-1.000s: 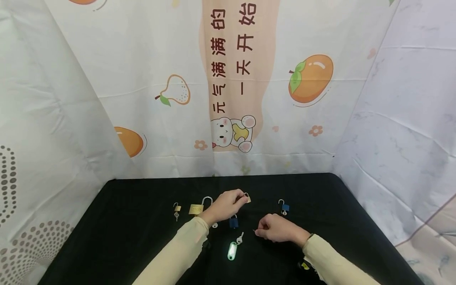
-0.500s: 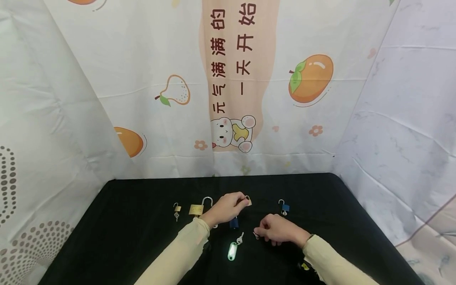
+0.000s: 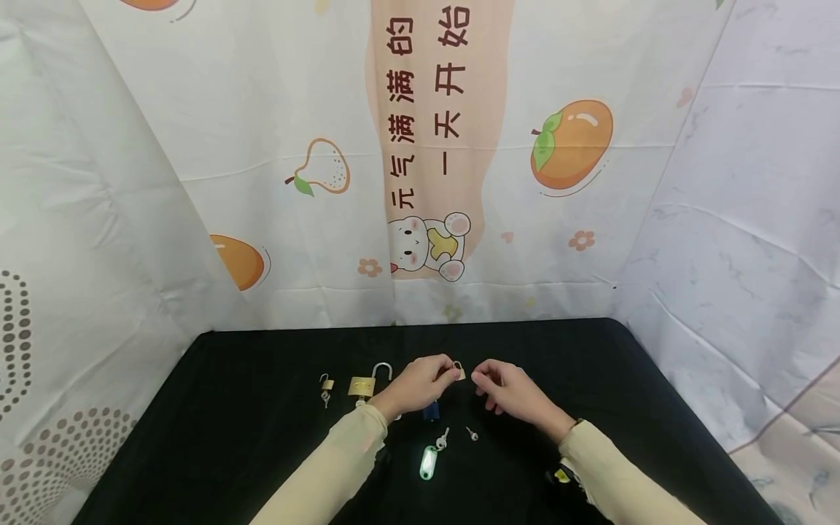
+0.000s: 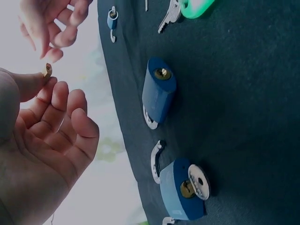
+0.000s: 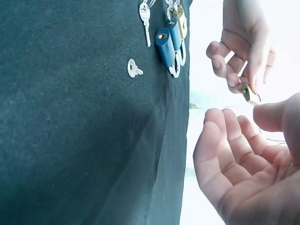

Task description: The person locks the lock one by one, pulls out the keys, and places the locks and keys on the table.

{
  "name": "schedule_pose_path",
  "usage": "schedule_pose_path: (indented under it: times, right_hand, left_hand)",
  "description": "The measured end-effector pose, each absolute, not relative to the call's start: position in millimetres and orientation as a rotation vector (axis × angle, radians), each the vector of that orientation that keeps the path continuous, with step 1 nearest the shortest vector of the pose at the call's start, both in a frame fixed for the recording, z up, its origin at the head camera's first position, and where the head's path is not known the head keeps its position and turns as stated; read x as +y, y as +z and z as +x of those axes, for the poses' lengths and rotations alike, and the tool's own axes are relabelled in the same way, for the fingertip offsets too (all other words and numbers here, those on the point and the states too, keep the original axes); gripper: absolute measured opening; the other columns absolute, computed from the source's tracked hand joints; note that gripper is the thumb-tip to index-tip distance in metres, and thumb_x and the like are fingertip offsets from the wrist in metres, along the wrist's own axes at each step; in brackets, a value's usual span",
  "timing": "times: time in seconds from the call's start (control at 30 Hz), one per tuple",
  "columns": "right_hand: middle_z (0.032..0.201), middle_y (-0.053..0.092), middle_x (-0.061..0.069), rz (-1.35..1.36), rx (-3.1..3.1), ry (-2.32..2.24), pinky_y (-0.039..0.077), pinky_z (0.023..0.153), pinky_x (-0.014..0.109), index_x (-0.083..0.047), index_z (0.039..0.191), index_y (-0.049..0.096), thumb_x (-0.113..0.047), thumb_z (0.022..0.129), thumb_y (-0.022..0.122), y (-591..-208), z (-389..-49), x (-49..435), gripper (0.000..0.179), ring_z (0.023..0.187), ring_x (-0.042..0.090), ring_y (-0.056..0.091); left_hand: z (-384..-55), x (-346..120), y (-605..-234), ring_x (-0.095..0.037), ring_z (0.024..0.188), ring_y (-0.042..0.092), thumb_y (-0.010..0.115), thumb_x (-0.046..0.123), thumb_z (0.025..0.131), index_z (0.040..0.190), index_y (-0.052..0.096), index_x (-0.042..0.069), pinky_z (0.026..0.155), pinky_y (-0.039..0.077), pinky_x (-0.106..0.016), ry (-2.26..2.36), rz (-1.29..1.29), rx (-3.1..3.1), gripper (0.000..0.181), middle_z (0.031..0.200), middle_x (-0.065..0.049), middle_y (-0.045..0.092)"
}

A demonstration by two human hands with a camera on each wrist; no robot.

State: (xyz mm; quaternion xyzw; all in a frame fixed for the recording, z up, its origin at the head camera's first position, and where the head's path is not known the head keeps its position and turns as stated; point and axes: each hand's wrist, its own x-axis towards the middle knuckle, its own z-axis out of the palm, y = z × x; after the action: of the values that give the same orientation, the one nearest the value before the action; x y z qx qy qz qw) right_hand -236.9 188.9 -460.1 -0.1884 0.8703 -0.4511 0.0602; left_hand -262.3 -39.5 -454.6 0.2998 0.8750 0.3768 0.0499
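My left hand (image 3: 420, 380) pinches a small brass padlock (image 3: 460, 372) between thumb and fingertips, raised above the black cloth. In the right wrist view, the keyhole end of the brass padlock (image 5: 250, 93) shows. Just right of it is my right hand (image 3: 515, 392), holding nothing, its fingers loosely bent and the thumb apart from them in the right wrist view. A small silver key (image 3: 472, 434) lies on the cloth below the hands. Beside it is another key (image 3: 442, 439) with a green tag (image 3: 428, 463). A blue padlock (image 3: 431, 411) sits partly behind my left hand.
Left of my hands stand a larger brass padlock (image 3: 362, 386) and a small brass padlock with a key (image 3: 327, 385), both with raised shackles. Far right is a small blue padlock (image 3: 526, 382). Another blue padlock with its key inserted (image 4: 180, 190) shows in the left wrist view.
My right hand has let go of the small key, which now lies on the cloth, and has moved up towards the brass padlock. My left hand has lowered slightly, still pinching that padlock.
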Motion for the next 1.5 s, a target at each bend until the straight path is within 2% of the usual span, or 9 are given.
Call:
schedule_pose_path:
  times: [0.2,0.73,1.13,1.5]
  right_hand:
    - [0.093,0.068,0.012,-0.549,2.600,-1.376,0.055,0.056,0.035,-0.002,0.117,0.065,-0.030,0.107,0.053,-461.6,-240.4,187.7,0.031,0.067,0.022,0.065]
    - [0.088,0.065,0.006,-0.572,2.592,-1.365,0.054,0.056,0.035,-0.006,0.110,0.066,-0.024,0.107,0.055,-464.0,-242.7,189.6,0.021,0.067,0.022,0.063]
    - [0.084,0.066,0.007,-0.587,2.603,-1.272,0.050,0.051,0.031,-0.001,0.106,0.067,-0.022,0.106,0.057,-474.8,-245.1,194.0,0.023,0.063,0.021,0.062]
    - [0.080,0.065,0.003,-0.601,2.588,-1.240,0.049,0.052,0.031,-0.004,0.101,0.068,-0.022,0.105,0.058,-485.7,-246.3,199.8,0.021,0.061,0.019,0.061]
  left_hand:
    - [-261.1,-35.4,-459.4,-0.006,0.066,0.053,0.054,0.028,0.107,0.103,0.066,0.014,0.065,0.046,-0.025,1.102,0.939,2.691,0.018,0.082,0.008,0.056]
    - [-258.6,-28.8,-459.4,-0.008,0.069,0.054,0.053,0.023,0.107,0.105,0.066,0.012,0.067,0.046,-0.026,1.090,0.905,2.672,0.017,0.084,0.007,0.057]
    - [-254.0,-13.2,-469.0,-0.009,0.062,0.051,0.054,0.016,0.105,0.097,0.066,0.009,0.061,0.043,-0.027,1.002,0.794,2.738,0.016,0.076,0.006,0.054]
    - [-252.1,-1.3,-475.5,-0.010,0.066,0.054,0.055,0.016,0.103,0.090,0.068,0.011,0.065,0.046,-0.028,0.916,0.738,2.808,0.018,0.078,0.007,0.059]
